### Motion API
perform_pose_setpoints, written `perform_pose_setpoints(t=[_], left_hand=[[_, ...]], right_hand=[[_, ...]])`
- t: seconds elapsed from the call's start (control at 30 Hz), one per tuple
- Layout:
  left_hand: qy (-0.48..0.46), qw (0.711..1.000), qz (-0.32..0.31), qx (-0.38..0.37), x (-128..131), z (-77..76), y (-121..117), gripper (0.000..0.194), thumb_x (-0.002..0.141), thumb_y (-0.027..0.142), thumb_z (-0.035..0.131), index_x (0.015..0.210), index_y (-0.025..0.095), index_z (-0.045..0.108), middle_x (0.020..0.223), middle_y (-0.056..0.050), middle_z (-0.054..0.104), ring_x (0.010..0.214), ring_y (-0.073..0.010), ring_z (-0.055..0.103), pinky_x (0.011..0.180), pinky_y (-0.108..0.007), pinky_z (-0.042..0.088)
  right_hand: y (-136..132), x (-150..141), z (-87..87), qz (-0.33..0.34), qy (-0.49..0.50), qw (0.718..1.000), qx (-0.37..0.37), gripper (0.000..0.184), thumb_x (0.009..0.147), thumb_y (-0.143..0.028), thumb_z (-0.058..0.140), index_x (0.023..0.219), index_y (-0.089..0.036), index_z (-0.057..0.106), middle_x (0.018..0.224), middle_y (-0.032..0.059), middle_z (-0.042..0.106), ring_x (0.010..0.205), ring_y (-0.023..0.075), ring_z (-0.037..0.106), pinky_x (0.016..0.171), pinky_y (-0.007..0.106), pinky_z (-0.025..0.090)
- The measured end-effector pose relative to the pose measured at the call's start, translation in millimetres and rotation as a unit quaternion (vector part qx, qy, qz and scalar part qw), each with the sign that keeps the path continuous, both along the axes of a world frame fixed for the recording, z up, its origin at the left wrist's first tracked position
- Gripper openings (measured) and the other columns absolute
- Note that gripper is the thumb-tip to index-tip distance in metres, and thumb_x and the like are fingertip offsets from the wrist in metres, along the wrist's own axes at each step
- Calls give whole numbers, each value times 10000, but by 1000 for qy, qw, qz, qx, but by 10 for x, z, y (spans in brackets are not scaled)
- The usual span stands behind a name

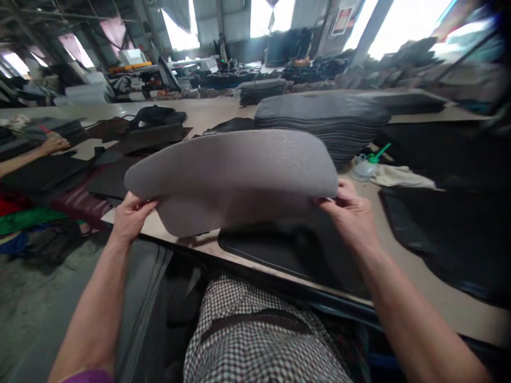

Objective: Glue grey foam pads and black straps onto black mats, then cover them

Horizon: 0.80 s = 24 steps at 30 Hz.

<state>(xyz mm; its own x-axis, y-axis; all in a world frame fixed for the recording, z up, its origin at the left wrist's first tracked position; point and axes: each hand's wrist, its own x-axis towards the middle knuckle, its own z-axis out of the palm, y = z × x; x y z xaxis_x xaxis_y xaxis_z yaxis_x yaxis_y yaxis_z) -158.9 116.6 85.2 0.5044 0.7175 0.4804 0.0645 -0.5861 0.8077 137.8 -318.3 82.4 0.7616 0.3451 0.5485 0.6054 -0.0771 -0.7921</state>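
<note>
A grey, rounded, flexible sheet (235,165), which looks like a car floor mat, is held up above the table and bends over along its far side. My left hand (131,215) pinches its left edge between thumb and fingers. At the right edge, my right hand (347,210) grips it the same way. Beneath it, a black mat (271,247) lies flat by the table's front edge. Behind it rises a tall stack of dark grey mats (319,114).
A clear bottle with a green nozzle (367,167) stands by a pale cloth (403,176) on the table (447,290). More black mats (455,229) lie at right. Another person's hand (54,143) reaches over dark pieces at far left.
</note>
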Motion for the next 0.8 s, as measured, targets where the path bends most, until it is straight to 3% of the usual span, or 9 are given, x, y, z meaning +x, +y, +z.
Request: perform_pose_setpoints(t=[0.07, 0.13, 0.27, 0.37, 0.47, 0.53, 0.6, 0.67, 0.8], left_hand=[[8, 999, -32, 26, 193, 14, -47, 343, 693, 426, 869, 912, 171, 800, 1006, -47, 741, 986, -206, 659, 932, -331, 554], [42, 996, -72, -1, 393, -3, -125, 341, 695, 431, 869, 889, 159, 800, 869, -30, 731, 817, -173, 640, 811, -321, 563], [50, 974, -176, -135, 765, -37, -416, 329, 734, 412, 818, 927, 146, 791, 819, -46, 739, 695, -163, 625, 599, -281, 501], [-4, 923, -263, -280, 978, -39, -679, 428, 738, 401, 779, 1097, 168, 783, 1037, -86, 774, 900, -235, 690, 685, -312, 562], [6, 892, -286, -349, 1147, -80, -914, 585, 826, 655, 657, 1104, 154, 775, 1063, -113, 756, 928, -254, 683, 716, -357, 585], [51, 915, -249, -314, 1239, -150, -1055, 579, 761, 673, 746, 1007, 150, 767, 953, -86, 735, 814, -194, 658, 659, -299, 550], [101, 941, -218, -240, 1303, -238, -1185, 474, 650, 501, 902, 941, 164, 742, 872, -29, 700, 731, -129, 612, 622, -233, 493], [119, 950, -220, -188, 1335, -312, -1290, 425, 625, 384, 926, 940, 177, 730, 866, -4, 687, 722, -105, 595, 624, -208, 466], [99, 960, -210, -155, 1343, -336, -1376, 398, 702, 377, 857, 1046, 207, 748, 931, -10, 709, 753, -115, 607, 647, -212, 481]], right_hand=[[-310, 137, 4, -71, -47, 996, -31, 124, 841, -403, 799, 893, -291, 786, 1113, 48, 631, 1031, 294, 577, 965, 414, 484], [-604, 244, -25, -107, -9, 994, -36, 159, 840, -438, 825, 887, -292, 784, 913, 45, 631, 837, 257, 561, 799, 381, 501], [-1070, 356, -108, -32, 187, 981, 40, 183, 823, -401, 799, 800, -230, 738, 698, 33, 617, 635, 189, 523, 580, 307, 454], [-1313, 354, -167, 40, 281, 953, 105, 267, 813, -474, 680, 855, -212, 702, 960, 90, 723, 858, 251, 662, 670, 334, 551], [-1466, 266, -244, 113, 353, 910, 184, 354, 848, -547, 631, 1026, -244, 675, 1252, 66, 686, 1146, 293, 637, 843, 441, 600], [-1515, 184, -318, 129, 370, 901, 183, 379, 801, -477, 761, 1103, -265, 672, 1284, 35, 670, 1162, 287, 633, 889, 471, 608], [-1540, 117, -402, 106, 369, 911, 150, 486, 665, -322, 893, 1104, -256, 696, 1177, 35, 705, 1073, 289, 668, 878, 465, 624], [-1573, 81, -473, 82, 374, 915, 130, 530, 599, -218, 891, 1103, -225, 731, 1100, 55, 729, 995, 286, 689, 867, 440, 626], [-1698, 72, -509, 136, 408, 881, 196, 518, 787, -400, 720, 1230, -133, 733, 1273, 138, 690, 1128, 302, 657, 985, 441, 572]])
